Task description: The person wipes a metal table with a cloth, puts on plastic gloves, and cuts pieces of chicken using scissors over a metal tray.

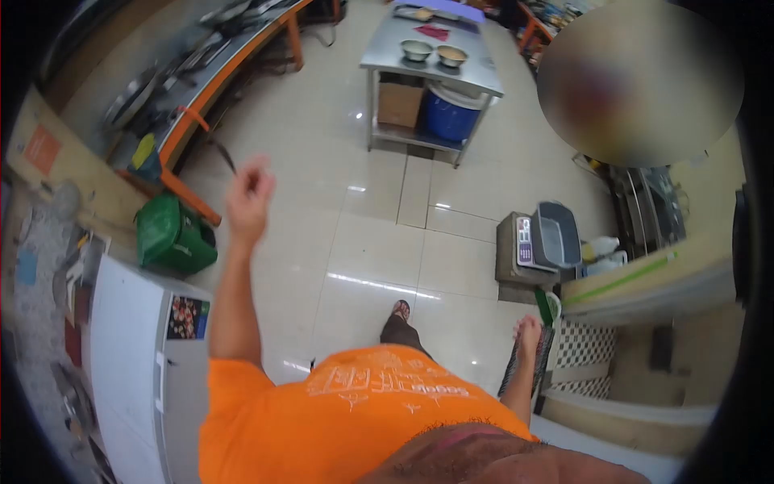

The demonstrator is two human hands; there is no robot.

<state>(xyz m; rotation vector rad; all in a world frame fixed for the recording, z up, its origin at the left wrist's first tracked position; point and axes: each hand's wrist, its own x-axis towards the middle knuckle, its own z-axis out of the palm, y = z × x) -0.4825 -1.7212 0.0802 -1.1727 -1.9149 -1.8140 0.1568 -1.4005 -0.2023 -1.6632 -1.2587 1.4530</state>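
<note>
My left hand (251, 198) is raised out in front, over the tiled floor, with its fingers curled. A thin dark strip (223, 156) with an orange part at its far end meets these fingers; what kind of thing it is does not show. Low on the right, my right hand (528, 332) hangs at my side with the fingers curled in and no object visible in them. Close by it are a green-and-white item (548, 306) and a dark mat (516, 363). Ahead stands a steel table (435, 63) bearing two metal bowls (417, 51).
A blue drum (451, 113) and a cardboard box (399, 103) sit under the steel table. On the right, a grey tub (556, 234) rests on a weighing scale (526, 242). A green bin (173, 234) and a white fridge (129, 347) stand left, below an orange-framed bench (242, 60).
</note>
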